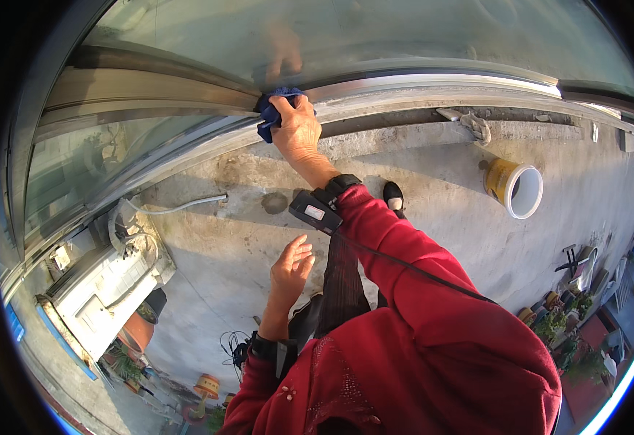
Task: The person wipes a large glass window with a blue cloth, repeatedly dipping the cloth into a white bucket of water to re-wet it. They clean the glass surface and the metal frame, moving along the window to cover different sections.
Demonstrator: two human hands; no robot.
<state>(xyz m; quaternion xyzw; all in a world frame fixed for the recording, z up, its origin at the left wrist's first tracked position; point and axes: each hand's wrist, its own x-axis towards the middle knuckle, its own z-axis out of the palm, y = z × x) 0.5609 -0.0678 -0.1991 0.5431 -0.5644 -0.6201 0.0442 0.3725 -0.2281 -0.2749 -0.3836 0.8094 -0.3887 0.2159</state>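
Observation:
My right hand (297,124) grips a dark blue cloth (268,117), pressing it where the metal window frame (148,93) meets the bottom rail. Above it, the window pane (382,35) carries a faint reflection of the hand. The sill (404,97) runs off to the right, pale and worn. My left hand (290,270) hangs in front of my body with fingers apart and nothing in it. A black device (315,211) is strapped at my right wrist, with a cable along the red sleeve.
A yellow-and-white plastic bucket (513,187) stands on the concrete floor to the right. A grey rag (476,128) lies on the ledge. On the left are a pale hose (186,205) and a white outdoor unit (113,293). Potted plants (562,321) line the lower right.

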